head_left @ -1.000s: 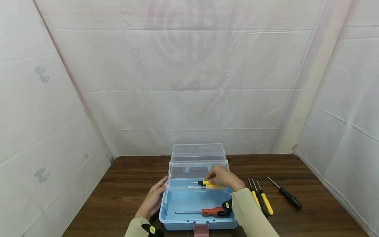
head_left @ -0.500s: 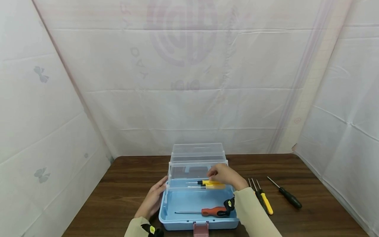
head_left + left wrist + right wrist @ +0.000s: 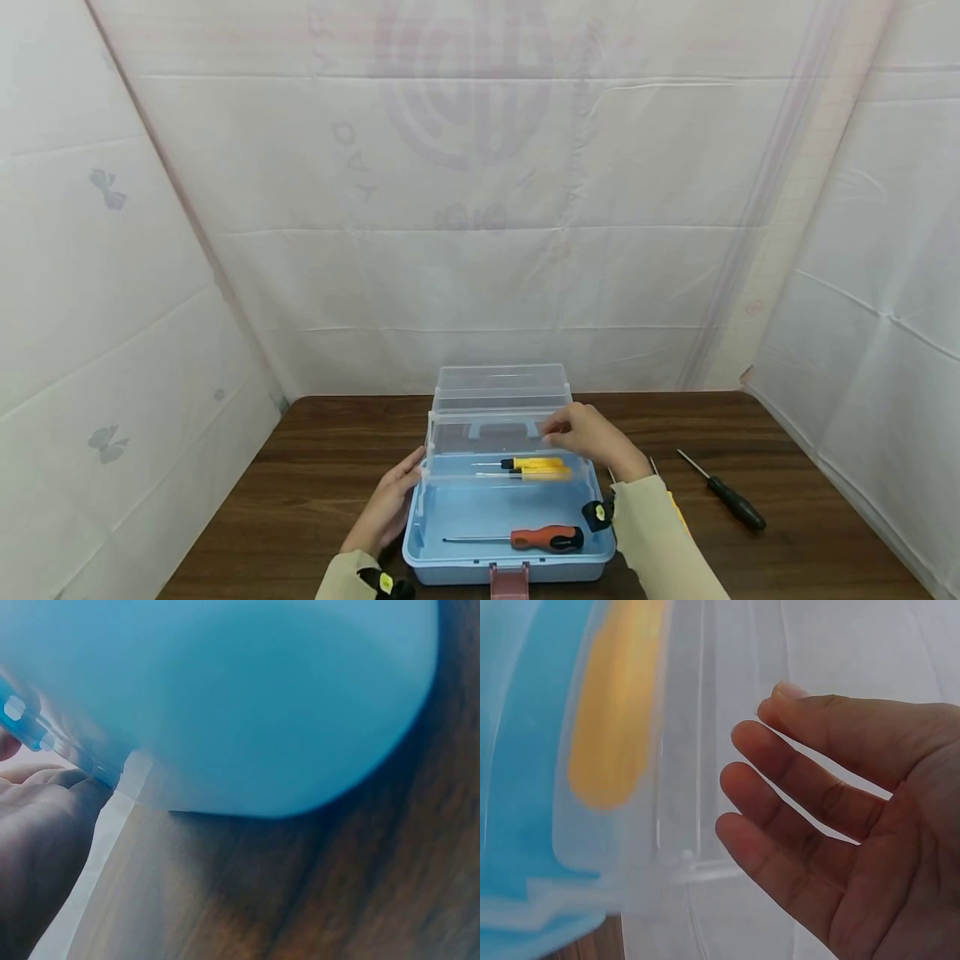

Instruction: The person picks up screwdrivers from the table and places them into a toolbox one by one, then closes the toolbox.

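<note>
A light blue toolbox (image 3: 487,505) stands with its clear lid (image 3: 501,388) raised at the back. My left hand (image 3: 386,507) rests against its left side, fingers extended along the wall; in the left wrist view, the blue wall (image 3: 300,712) hides part of the work. Two yellow-handled screwdrivers (image 3: 537,462) lie side by side in the clear tray at the rear. Above the tray's right end hovers my right hand (image 3: 594,437), loosely bent and holding nothing; the right wrist view shows it apart from a yellow handle (image 3: 619,712). An orange-and-black screwdriver (image 3: 547,538) lies in the box's base, near the front.
On the wooden table (image 3: 322,467) to the right lies a dark-handled screwdriver (image 3: 735,502). More screwdrivers beside it are mostly hidden by my right sleeve (image 3: 660,533). A pink latch (image 3: 509,581) hangs at the box's front. White sheeting (image 3: 480,275) encloses the table's back and sides.
My right hand has let go of the yellow-handled screwdriver in the tray and risen up and to the right. The left hand has stayed at the box's side.
</note>
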The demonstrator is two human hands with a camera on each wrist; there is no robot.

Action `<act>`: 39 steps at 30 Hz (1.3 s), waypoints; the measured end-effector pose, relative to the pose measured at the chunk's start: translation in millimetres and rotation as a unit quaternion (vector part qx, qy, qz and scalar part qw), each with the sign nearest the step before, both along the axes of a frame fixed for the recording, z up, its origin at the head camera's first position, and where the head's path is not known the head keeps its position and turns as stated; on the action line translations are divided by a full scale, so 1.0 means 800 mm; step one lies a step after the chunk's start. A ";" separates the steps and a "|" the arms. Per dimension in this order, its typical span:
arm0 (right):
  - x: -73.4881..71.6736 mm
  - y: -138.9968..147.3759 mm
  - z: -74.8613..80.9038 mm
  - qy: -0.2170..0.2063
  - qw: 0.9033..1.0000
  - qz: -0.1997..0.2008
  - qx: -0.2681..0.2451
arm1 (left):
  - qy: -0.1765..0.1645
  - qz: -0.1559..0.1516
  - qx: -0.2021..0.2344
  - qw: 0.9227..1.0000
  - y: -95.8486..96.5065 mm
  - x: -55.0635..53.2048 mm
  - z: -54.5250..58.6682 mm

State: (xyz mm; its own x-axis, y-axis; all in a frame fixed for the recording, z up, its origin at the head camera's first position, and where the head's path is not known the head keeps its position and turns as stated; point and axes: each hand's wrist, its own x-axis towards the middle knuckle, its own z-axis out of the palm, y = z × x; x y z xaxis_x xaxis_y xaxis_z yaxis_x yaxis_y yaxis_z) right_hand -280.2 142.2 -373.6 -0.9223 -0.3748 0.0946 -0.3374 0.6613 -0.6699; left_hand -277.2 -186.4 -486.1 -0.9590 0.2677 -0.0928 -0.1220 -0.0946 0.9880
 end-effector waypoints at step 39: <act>0.027 0.129 -0.056 -0.034 0.990 -0.134 0.019 | 0.003 0.005 -0.004 1.000 -0.004 -0.003 -0.003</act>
